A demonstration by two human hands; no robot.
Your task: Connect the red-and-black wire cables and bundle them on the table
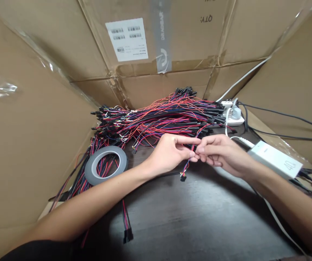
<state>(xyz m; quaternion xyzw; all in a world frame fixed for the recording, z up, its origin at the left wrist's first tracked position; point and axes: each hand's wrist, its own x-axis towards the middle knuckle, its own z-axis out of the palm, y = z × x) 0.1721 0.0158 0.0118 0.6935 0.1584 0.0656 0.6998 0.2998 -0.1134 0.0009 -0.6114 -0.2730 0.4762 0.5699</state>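
Note:
My left hand (pixel 169 152) and my right hand (pixel 218 150) meet at the fingertips over the middle of the table. Between them runs a thin wire harness (pixel 186 166) of red, blue and dark wires, with a small black connector (pixel 183 177) hanging below. The left thumb and fingers are pinched on the wires. My right fingertips are also pinched together against the harness; whatever small bit they grip is hidden. Behind both hands lies a large pile of similar wire harnesses (pixel 158 116). A roll of grey tape (pixel 90 170) rests on more wires left of my left forearm.
Cardboard walls (pixel 188 36) enclose the dark table (pixel 167 214) at the back and sides. At right stand a white power strip (pixel 237 119) with plugs and a white power box (pixel 277 159) with cables. Another black connector (pixel 128 235) lies near the front.

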